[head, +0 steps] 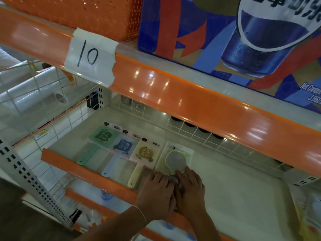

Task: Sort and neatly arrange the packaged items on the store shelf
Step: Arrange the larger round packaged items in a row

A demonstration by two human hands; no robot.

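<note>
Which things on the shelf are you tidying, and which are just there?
Being tidied:
green mirror pack
blue mirror pack
yellow mirror pack
round mirror pack, under left hand and right hand

Just there:
paper tag marked 10
cola box
orange basket

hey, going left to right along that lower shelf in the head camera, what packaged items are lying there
Green paddle pack → blue paddle pack → cream paddle pack → round green-rimmed pack, which both the left hand and right hand are touching.

A paper label [91, 57] taped on the upper shelf edge read "10"; the poster [243, 40] at far right showed "Net Content", partly cut off.
</note>
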